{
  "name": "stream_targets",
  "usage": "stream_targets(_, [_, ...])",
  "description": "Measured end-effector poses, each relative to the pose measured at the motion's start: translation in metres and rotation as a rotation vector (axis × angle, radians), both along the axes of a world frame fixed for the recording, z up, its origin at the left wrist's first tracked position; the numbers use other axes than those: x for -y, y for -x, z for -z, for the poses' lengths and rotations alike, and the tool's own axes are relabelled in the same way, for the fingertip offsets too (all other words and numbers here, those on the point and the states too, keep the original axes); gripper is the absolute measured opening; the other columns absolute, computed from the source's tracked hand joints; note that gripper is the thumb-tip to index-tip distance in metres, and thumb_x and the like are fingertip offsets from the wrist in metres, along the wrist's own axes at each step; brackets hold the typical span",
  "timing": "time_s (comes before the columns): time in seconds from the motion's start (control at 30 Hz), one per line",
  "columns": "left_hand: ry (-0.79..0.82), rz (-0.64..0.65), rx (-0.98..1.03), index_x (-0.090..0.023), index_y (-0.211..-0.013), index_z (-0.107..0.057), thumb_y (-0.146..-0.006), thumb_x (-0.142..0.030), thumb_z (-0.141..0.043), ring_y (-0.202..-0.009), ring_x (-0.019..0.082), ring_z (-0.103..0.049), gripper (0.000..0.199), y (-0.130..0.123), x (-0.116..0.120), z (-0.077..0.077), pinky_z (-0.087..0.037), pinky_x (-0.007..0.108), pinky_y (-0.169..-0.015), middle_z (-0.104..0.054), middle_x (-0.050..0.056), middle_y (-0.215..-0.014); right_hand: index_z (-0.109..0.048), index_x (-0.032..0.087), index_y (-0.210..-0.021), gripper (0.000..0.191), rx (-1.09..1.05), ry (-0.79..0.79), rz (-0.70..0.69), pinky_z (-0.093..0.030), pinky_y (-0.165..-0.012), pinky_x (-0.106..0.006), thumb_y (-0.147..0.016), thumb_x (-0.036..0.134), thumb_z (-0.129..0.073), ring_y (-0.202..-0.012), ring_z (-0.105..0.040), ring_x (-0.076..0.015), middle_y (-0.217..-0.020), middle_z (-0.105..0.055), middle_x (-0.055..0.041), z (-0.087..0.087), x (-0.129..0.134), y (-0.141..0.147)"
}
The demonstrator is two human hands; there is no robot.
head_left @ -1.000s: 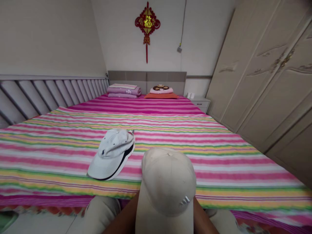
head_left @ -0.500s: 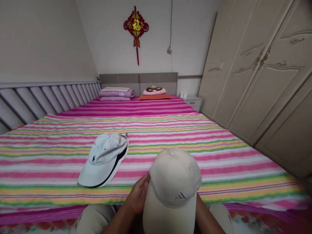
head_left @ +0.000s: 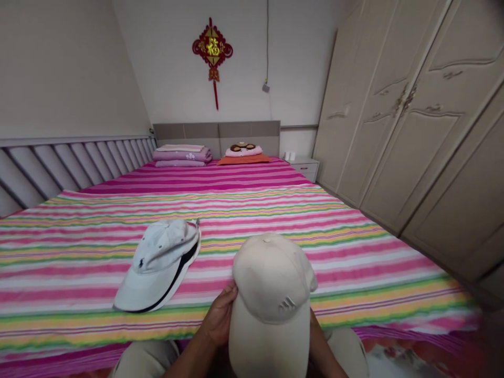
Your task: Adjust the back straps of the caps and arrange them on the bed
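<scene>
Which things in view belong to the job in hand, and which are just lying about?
Seemingly in the job:
beige cap
left hand, gripping its side
right arm, its hand mostly hidden behind the cap

Seemingly just about:
white cap, untouched on the striped sheet; it may belong too
folded purple bedding
nightstand

Dim, soft indoor light lies fairly evenly on the striped blanket [head_left: 220, 210] ahead of the person's left hand [head_left: 220, 317]; its source cannot be told. Just right of that hand, the beige cap [head_left: 271, 278] is paler on its crown, with dark shade beneath its brim. Far ahead, the wall hanging [head_left: 213, 46] glints gold. Well to the hand's right, the wardrobe [head_left: 394, 142] leans, stretched by wide-angle distortion, and the blanket's near corner smears into blur.
</scene>
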State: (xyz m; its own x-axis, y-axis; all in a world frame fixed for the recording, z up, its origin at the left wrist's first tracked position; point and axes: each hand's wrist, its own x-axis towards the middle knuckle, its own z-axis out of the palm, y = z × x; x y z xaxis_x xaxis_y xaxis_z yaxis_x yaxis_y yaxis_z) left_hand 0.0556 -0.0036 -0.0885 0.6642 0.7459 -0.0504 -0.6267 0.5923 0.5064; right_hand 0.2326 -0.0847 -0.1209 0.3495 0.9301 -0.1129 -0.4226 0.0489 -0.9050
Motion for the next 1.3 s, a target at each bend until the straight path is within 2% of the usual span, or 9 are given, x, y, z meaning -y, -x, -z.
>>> stream_targets(0.2, [0.089,-0.063,-0.010,-0.022,-0.097,-0.059,-0.078,-0.014,-0.049,-0.088,0.018,-0.061,0.023,-0.016,-0.006,0.001,-0.040,0.035,-0.089,-0.069,0.002,-0.086,-0.064,0.020,-0.100,0.055,-0.367,-0.063,-0.111,-0.040,-0.087,-0.043,-0.067,0.062,-0.052,-0.100,-0.054,-0.0282,-0.102,-0.065,-0.0106,-0.015,0.026,0.002])
stream_targets(0.33, [0.098,-0.127,-0.048,-0.026,-0.112,-0.050,-0.081,-0.017,-0.047,-0.088,0.016,-0.062,0.033,-0.030,-0.010,0.002,-0.039,0.034,-0.090,-0.068,0.001,-0.092,-0.057,0.027,-0.109,0.041,-0.623,-0.155,-0.143,-0.040,-0.088,-0.042,-0.070,0.037,-0.064,-0.099,-0.056,-0.0234,-0.108,-0.063,-0.0060,-0.021,0.028,0.005])
stream_targets(0.4, [0.085,-0.129,-0.066,-0.027,-0.117,-0.046,-0.081,-0.017,-0.047,-0.087,0.016,-0.062,0.037,-0.035,-0.011,0.003,-0.040,0.034,-0.089,-0.067,0.001,-0.095,-0.054,0.028,-0.112,0.045,-0.665,-0.150,-0.101,-0.040,-0.088,-0.041,-0.069,0.023,-0.066,-0.097,-0.057,-0.0212,-0.107,-0.064,-0.0045,-0.021,0.027,0.005])
stream_targets(0.6, [0.000,-0.066,-0.085,-0.026,-0.119,-0.044,-0.078,-0.016,-0.052,-0.092,0.017,-0.060,0.043,-0.047,-0.010,-0.004,-0.041,0.033,-0.086,-0.066,0.003,-0.099,-0.054,0.026,-0.112,0.055,-0.807,-0.117,-0.010,-0.043,-0.087,-0.040,-0.060,0.013,-0.068,-0.095,-0.059,-0.0220,-0.100,-0.067,-0.0037,-0.018,0.025,-0.006])
stream_targets(0.73, [-0.124,0.014,-0.213,-0.021,-0.113,-0.050,-0.075,-0.022,-0.056,-0.095,0.020,-0.058,0.038,-0.051,-0.013,-0.002,-0.043,0.033,-0.081,-0.061,0.009,-0.108,-0.054,0.028,-0.110,0.054,-0.822,-0.104,0.060,-0.047,-0.083,-0.036,-0.061,0.008,-0.066,-0.089,-0.061,-0.0184,-0.098,-0.067,-0.0010,-0.019,0.018,-0.024])
stream_targets(0.87, [-0.163,-0.009,-0.526,-0.016,-0.098,-0.058,-0.064,-0.027,-0.068,-0.090,0.021,-0.059,0.037,-0.047,-0.017,0.021,-0.043,0.034,-0.079,-0.061,0.012,-0.104,-0.055,0.026,-0.107,0.048,-0.754,-0.101,0.150,-0.052,-0.070,-0.030,-0.065,0.005,-0.059,-0.083,-0.063,-0.0170,-0.095,-0.068,-0.0006,-0.029,-0.004,-0.054])
stream_targets(1.03, [-0.206,-0.040,-0.591,-0.014,-0.085,-0.063,-0.052,-0.033,-0.076,-0.084,0.020,-0.060,0.040,-0.044,-0.019,0.042,-0.043,0.033,-0.079,-0.064,0.010,-0.088,-0.056,0.023,-0.105,0.037,-0.642,-0.105,0.256,-0.054,-0.065,-0.029,-0.076,0.004,-0.043,-0.078,-0.064,-0.0148,-0.095,-0.068,-0.0023,-0.041,-0.044,-0.098])
stream_targets(1.13, [-0.205,-0.045,-0.600,-0.014,-0.082,-0.064,-0.049,-0.034,-0.077,-0.081,0.019,-0.060,0.040,-0.045,-0.019,0.041,-0.043,0.033,-0.077,-0.065,0.008,-0.083,-0.054,0.021,-0.105,0.037,-0.633,-0.056,0.292,-0.055,-0.066,-0.026,-0.078,0.001,-0.037,-0.071,-0.065,-0.0121,-0.089,-0.069,-0.0025,-0.036,-0.063,-0.118])
stream_targets(1.3, [-0.200,-0.057,-0.607,-0.014,-0.080,-0.065,-0.048,-0.034,-0.077,-0.078,0.020,-0.061,0.039,-0.046,-0.018,0.041,-0.043,0.034,-0.076,-0.065,0.009,-0.082,-0.048,0.015,-0.111,0.041,-0.627,0.083,0.346,-0.053,-0.076,-0.035,-0.077,-0.003,-0.034,-0.068,-0.066,-0.0141,-0.083,-0.070,-0.0054,-0.014,-0.071,-0.131])
